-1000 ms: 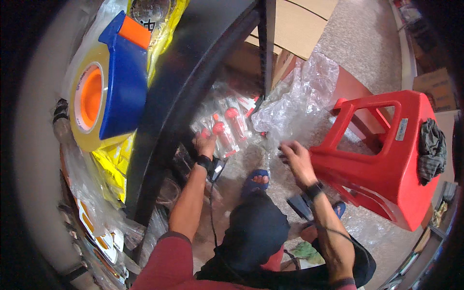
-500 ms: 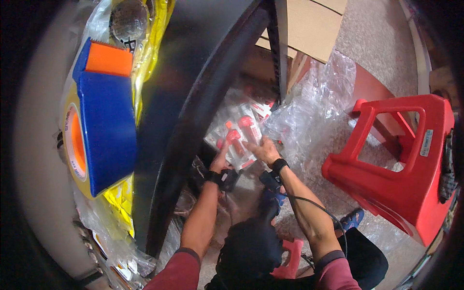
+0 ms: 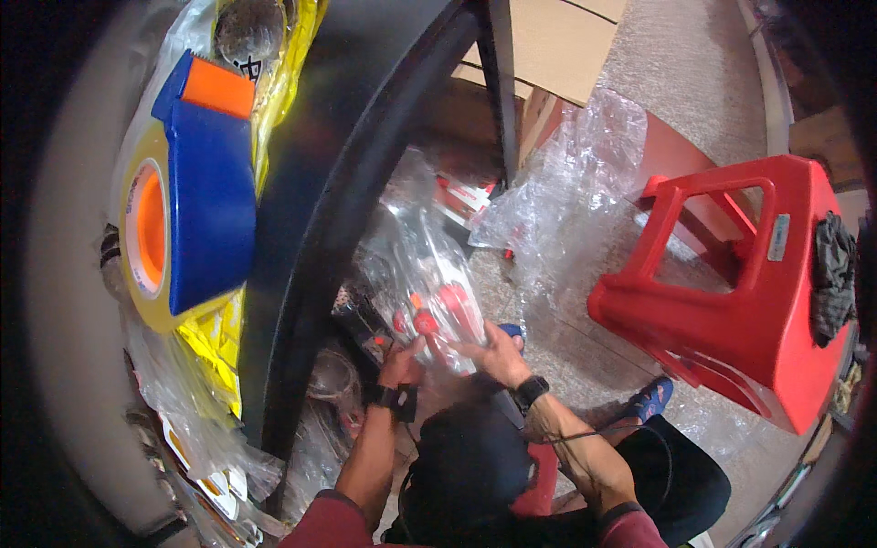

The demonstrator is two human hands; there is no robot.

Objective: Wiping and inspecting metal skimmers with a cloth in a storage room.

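1. The left hand (image 3: 399, 365) grips the near left end of a bundle of clear plastic packs (image 3: 427, 265), its fingers closed against the plastic beside a round red piece inside.
2. The right hand (image 3: 501, 354) grips the near right end of the same bundle, fingers reaching over its edge; what its thumb does is hard to make out.
3. The packs are held up between the two hands, in front of the person and beside the edge of the black shelf (image 3: 311, 146). Red pieces (image 3: 457, 306) show through the plastic at the near end, while the far end is mostly clear film.
4. Each wrist wears a black band, and a cable runs along the right forearm.
5. Just beyond the packs, a red-and-white package (image 3: 466, 196) lies near the shelf's upright.
6. To the right of that upright, crumpled clear wrap (image 3: 585, 164) spreads over the floor (image 3: 566, 342), with cardboard (image 3: 557, 46) farther off.
7. Well to the right is a red stool (image 3: 713, 320) lying on its side, with a dark grey cloth (image 3: 831, 279) against its seat.
8. On the left, a blue tape dispenser (image 3: 212, 201) rests on yellow packaging (image 3: 219, 361) upon the shelf.
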